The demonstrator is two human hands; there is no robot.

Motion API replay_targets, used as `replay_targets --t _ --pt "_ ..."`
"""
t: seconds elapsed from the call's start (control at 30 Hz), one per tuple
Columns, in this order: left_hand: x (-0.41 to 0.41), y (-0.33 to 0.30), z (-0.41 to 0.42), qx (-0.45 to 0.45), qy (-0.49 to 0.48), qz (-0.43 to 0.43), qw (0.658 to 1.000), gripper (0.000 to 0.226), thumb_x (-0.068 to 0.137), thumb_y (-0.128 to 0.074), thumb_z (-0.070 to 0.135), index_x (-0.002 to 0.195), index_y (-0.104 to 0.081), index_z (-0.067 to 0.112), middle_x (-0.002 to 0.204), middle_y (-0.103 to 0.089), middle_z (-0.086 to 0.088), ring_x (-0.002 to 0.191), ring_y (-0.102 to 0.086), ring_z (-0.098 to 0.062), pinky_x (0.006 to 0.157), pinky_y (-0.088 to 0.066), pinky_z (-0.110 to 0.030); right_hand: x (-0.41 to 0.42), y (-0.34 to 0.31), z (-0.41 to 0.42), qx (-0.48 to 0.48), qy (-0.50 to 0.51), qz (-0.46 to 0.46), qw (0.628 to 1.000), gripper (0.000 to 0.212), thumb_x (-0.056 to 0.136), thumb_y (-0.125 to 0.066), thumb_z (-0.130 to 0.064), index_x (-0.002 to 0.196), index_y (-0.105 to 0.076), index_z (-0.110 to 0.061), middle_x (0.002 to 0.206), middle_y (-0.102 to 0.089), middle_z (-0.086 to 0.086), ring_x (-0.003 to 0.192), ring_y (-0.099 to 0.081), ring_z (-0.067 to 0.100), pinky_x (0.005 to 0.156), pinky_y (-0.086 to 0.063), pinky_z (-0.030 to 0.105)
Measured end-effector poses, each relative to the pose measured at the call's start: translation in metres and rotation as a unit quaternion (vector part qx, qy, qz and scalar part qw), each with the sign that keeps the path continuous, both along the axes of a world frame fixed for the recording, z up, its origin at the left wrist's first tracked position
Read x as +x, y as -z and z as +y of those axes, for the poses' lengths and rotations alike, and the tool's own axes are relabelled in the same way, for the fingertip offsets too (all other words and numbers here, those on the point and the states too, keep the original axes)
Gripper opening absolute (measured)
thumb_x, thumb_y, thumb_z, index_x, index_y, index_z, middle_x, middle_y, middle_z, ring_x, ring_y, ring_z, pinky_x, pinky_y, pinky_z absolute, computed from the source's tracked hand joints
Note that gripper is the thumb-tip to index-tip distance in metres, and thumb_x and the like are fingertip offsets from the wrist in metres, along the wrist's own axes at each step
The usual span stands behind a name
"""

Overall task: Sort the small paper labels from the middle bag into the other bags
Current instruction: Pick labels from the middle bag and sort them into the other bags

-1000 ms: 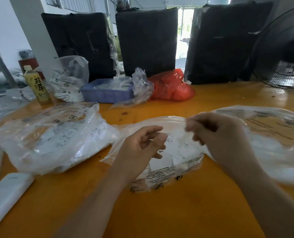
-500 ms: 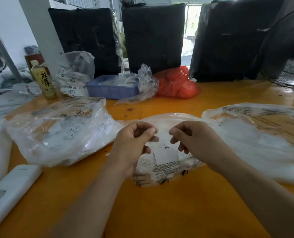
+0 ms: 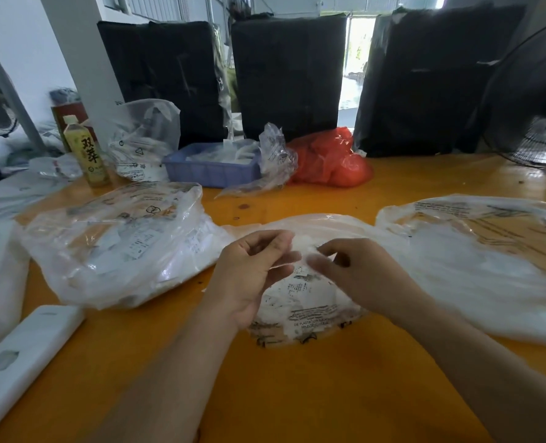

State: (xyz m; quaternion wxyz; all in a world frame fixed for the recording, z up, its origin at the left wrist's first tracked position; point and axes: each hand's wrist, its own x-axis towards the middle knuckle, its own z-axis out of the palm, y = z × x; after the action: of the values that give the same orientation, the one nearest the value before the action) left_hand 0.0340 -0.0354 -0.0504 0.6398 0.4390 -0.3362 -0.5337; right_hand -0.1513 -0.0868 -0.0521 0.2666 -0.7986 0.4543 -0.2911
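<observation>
Three clear plastic bags lie on the orange table (image 3: 297,394). The middle bag (image 3: 307,305) holds small white paper labels and lies under both my hands. The left bag (image 3: 121,247) is bulky with labels. The right bag (image 3: 476,260) lies flatter. My left hand (image 3: 249,276) and my right hand (image 3: 358,276) meet fingertip to fingertip just above the middle bag. Between them they pinch a small white paper label (image 3: 301,246), which is blurred. My right fingertips are blurred too.
At the back stand a blue basket (image 3: 208,174), a crumpled clear bag (image 3: 275,155), a red bag (image 3: 332,161), a tea bottle (image 3: 86,151) and another clear bag (image 3: 144,139). Black wrapped bundles (image 3: 291,78) line the far edge. A fan (image 3: 533,100) stands at the right, a white flat device (image 3: 19,356) at the near left.
My right hand has moved left from the right bag's edge to meet my left hand over the middle bag. Both hands now pinch a label between them.
</observation>
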Motion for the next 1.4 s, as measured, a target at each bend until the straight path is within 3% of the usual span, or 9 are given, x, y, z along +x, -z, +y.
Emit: replay_targets --t 0.17,0.43,0.7,0.83,0.97,1.07,1.23,1.3,1.4 --pt "0.001 0.0 0.0 -0.014 0.016 0.039 0.999 0.033 0.08 -0.078 0.021 0.105 -0.076 0.001 0.102 -0.081 -0.015 0.096 -0.08 -0.027 0.069 -0.061 -0.018 -0.019 -0.003 0.007 0.319 0.009 -0.358 0.878 0.033 0.094 -0.068 -0.044 0.113 -0.069 -0.017 0.082 -0.072 0.017 0.051 -0.048 0.021 0.05 -0.045 0.033" --pt "-0.005 0.002 0.001 -0.012 0.046 0.04 0.998 0.02 0.069 -0.085 0.012 0.089 -0.085 0.008 0.097 -0.08 -0.021 0.089 -0.081 -0.026 0.075 -0.062 -0.02 -0.025 -0.002 0.005 0.449 -0.068 -0.441 0.774 0.042 0.099 -0.055 -0.044 0.116 -0.064 -0.006 0.121 -0.072 0.018 0.062 -0.066 0.019 0.059 -0.058 0.031" --pt "-0.004 -0.001 0.004 -0.004 0.035 -0.003 0.999 0.022 0.07 -0.085 0.023 0.091 -0.084 0.016 0.101 -0.082 -0.015 0.089 -0.081 -0.019 0.062 -0.06 -0.02 -0.023 0.006 0.006 0.288 -0.082 -0.406 0.864 0.034 0.083 -0.072 -0.008 0.116 -0.073 -0.016 0.107 -0.075 0.02 0.091 -0.073 0.027 0.077 -0.061 0.031" --pt "-0.004 -0.002 0.003 -0.02 0.036 0.035 0.999 0.015 0.071 -0.085 0.016 0.086 -0.085 0.014 0.1 -0.08 -0.02 0.09 -0.081 -0.025 0.069 -0.062 -0.02 -0.022 0.002 0.012 0.126 -0.071 -0.348 0.926 0.026 0.089 -0.068 0.002 0.083 -0.078 -0.022 0.112 -0.076 -0.001 0.104 -0.071 0.01 0.08 -0.056 0.022" --pt "-0.004 -0.002 0.002 -0.025 0.038 0.053 0.998 0.025 0.063 -0.09 0.018 0.086 -0.084 0.009 0.101 -0.079 -0.023 0.093 -0.08 -0.03 0.074 -0.063 -0.022 -0.021 -0.007 0.02 0.085 -0.103 -0.389 0.912 0.016 0.082 -0.075 -0.004 0.075 -0.078 -0.018 0.126 -0.065 -0.001 0.104 -0.07 0.03 0.077 -0.063 0.045" --pt "-0.005 -0.001 0.002 -0.028 0.034 0.055 0.998 0.023 0.065 -0.089 0.017 0.085 -0.083 0.008 0.1 -0.079 -0.023 0.093 -0.08 -0.03 0.075 -0.063 -0.023 -0.021 -0.005 0.021 0.051 -0.082 -0.353 0.931 0.02 0.09 -0.069 0.0 0.082 -0.077 -0.016 0.103 -0.068 0.025 0.094 -0.06 0.055 0.072 -0.052 0.065" --pt "-0.005 -0.001 0.002 -0.023 0.031 0.05 0.998 0.021 0.07 -0.085 0.015 0.088 -0.082 0.007 0.101 -0.079 -0.023 0.094 -0.08 -0.029 0.077 -0.063 -0.024 -0.02 -0.007 0.026 -0.001 -0.025 -0.311 0.95 0.018 0.094 -0.064 -0.024 0.09 -0.08 -0.03 0.085 -0.076 -0.002 0.078 -0.068 0.018 0.072 -0.051 0.024" --pt "-0.006 -0.001 0.003 -0.023 0.035 0.049 0.998 0.018 0.07 -0.085 0.014 0.087 -0.084 0.009 0.098 -0.08 -0.021 0.092 -0.08 -0.029 0.075 -0.063 -0.024 -0.02 -0.006 0.024 -0.023 0.011 -0.301 0.953 0.008 0.095 -0.071 -0.029 0.098 -0.077 -0.034 0.076 -0.073 0.002 0.068 -0.065 0.024 0.063 -0.049 0.028" --pt "-0.007 0.001 0.003 -0.019 0.04 0.033 0.998 0.017 0.071 -0.083 0.01 0.087 -0.085 0.011 0.099 -0.08 -0.02 0.089 -0.081 -0.026 0.07 -0.063 -0.023 -0.019 -0.004 0.019 -0.005 0.064 -0.306 0.95 0.035 0.094 -0.072 -0.022 0.124 -0.055 -0.033 0.079 -0.074 0.006 0.071 -0.066 0.033 0.063 -0.052 0.042"
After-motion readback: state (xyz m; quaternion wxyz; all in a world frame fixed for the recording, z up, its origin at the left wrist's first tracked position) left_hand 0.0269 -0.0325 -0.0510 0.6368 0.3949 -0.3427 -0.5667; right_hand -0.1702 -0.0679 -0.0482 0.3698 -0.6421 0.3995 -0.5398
